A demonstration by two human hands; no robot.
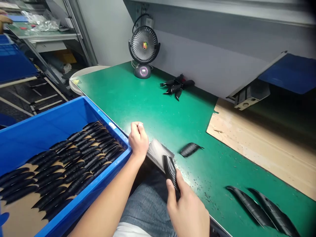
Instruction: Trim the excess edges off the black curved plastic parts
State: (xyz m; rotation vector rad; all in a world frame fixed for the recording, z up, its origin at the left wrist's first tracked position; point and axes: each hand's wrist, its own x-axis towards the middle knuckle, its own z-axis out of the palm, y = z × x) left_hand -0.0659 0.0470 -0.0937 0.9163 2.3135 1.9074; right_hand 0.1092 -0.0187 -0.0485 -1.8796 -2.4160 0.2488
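Note:
My right hand grips a curved black plastic piece with shiny ribs, its far end over a greyish flat plate at the table's front edge. Left of the plate, my left hand is closed in a fist; whatever may be inside its fingers is hidden. Another curved black piece lies on the green table just beyond the plate. Two longer black pieces rest at the right. Small dark shavings are scattered by the table edge.
A blue bin at the left holds rows of black curved pieces on cardboard. Toward the back stand a fan and a pile of black parts. A wooden board and an overhanging metal bracket are at the right.

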